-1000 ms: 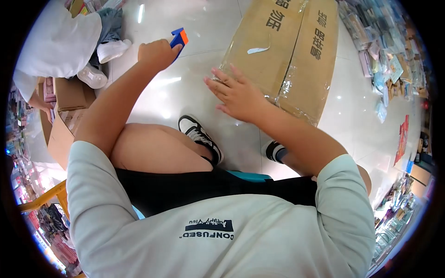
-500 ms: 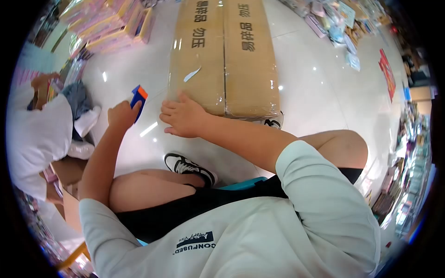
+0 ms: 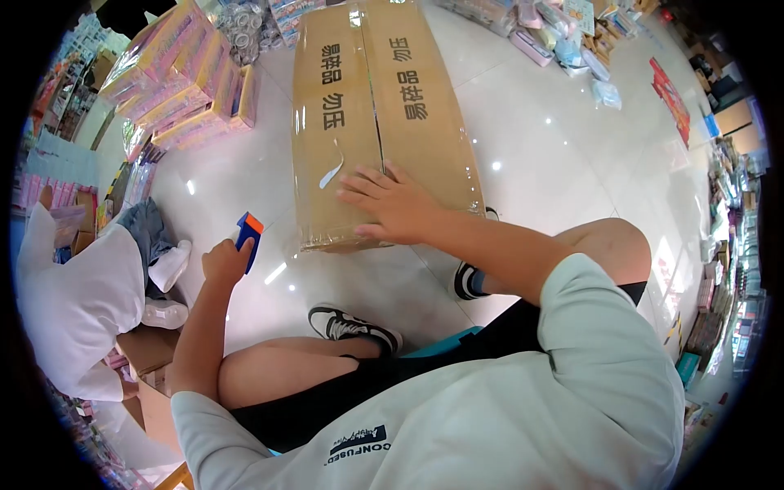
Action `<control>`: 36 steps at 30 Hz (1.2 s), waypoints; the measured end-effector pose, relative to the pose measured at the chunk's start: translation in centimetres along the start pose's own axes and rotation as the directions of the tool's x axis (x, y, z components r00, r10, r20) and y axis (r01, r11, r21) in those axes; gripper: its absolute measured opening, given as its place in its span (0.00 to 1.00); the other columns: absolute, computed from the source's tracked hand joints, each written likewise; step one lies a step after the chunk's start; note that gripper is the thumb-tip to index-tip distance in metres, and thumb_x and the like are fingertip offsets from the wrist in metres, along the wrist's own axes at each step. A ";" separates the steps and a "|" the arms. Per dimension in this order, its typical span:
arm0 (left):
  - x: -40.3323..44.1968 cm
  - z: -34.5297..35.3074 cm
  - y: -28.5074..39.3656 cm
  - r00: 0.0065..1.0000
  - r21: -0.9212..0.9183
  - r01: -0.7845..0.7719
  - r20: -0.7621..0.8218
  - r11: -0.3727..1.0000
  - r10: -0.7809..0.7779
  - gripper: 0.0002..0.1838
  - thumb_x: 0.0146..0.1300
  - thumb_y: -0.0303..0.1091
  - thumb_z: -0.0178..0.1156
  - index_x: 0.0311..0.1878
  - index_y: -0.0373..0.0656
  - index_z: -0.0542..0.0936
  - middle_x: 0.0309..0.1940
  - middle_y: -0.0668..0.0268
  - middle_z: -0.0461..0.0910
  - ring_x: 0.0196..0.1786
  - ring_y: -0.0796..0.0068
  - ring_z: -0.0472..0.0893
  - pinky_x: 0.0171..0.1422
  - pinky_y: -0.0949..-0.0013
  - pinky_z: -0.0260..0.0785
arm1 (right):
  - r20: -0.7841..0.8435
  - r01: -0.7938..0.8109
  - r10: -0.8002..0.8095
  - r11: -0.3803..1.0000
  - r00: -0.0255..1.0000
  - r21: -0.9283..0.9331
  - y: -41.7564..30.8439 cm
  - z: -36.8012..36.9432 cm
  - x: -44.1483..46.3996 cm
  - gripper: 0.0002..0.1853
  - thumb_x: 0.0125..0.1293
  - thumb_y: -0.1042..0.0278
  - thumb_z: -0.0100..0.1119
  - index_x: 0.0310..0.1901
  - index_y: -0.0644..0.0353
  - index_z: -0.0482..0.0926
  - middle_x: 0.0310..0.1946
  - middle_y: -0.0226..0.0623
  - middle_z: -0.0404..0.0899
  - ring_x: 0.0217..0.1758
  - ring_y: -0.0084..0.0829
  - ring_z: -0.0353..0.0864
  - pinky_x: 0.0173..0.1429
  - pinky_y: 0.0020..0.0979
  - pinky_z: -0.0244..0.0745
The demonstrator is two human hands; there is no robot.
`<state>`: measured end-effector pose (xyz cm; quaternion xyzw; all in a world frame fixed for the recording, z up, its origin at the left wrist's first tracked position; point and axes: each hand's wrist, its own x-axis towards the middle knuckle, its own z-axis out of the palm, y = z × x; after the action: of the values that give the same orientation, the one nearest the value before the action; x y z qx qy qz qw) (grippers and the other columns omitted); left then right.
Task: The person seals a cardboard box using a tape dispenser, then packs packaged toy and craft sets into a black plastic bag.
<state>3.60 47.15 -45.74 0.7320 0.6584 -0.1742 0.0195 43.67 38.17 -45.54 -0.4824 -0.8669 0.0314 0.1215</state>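
Observation:
A long cardboard carton [image 3: 327, 175], wrapped in clear film and printed with dark characters, lies on the floor in front of me. A dark seam runs along its top, and a small pale strip [image 3: 332, 169] sits left of that seam. My right hand [image 3: 396, 202] rests flat on the carton's near end, fingers spread, holding nothing. Off to the carton's left, my left hand [image 3: 224, 260] is closed around a blue box cutter [image 3: 250, 237] with an orange end, held in the air. I see no blade on it.
Stacked pink-and-yellow packages [image 3: 184, 77] stand at upper left. A person in a white top [image 3: 90, 298] bends beside an open carton [image 3: 151, 351] at left. Packaged goods [image 3: 555, 37] lie at upper right, near a red sheet [image 3: 670, 102]. My shoes [image 3: 351, 327] are near the carton.
My right hand has moved from the carton's near left edge onto its top, toward the seam. My left hand still holds the box cutter. The view has shifted.

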 end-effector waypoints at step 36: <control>12.1 -13.0 12.5 0.829 -0.083 -0.140 -0.554 0.987 0.071 0.29 0.71 0.62 0.57 0.39 0.40 0.81 0.35 0.57 0.85 0.41 0.56 0.85 0.49 0.54 0.67 | -0.052 -0.758 0.799 0.588 0.600 0.283 24.5 -0.8 5.7 0.44 0.77 0.32 0.41 0.83 0.51 0.48 0.85 0.43 0.42 0.87 0.45 0.45 0.85 0.49 0.49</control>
<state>19.58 60.43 -39.49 0.7839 0.6040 0.0843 -0.1165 61.27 55.98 -47.96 -0.7968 -0.5428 0.1401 0.2255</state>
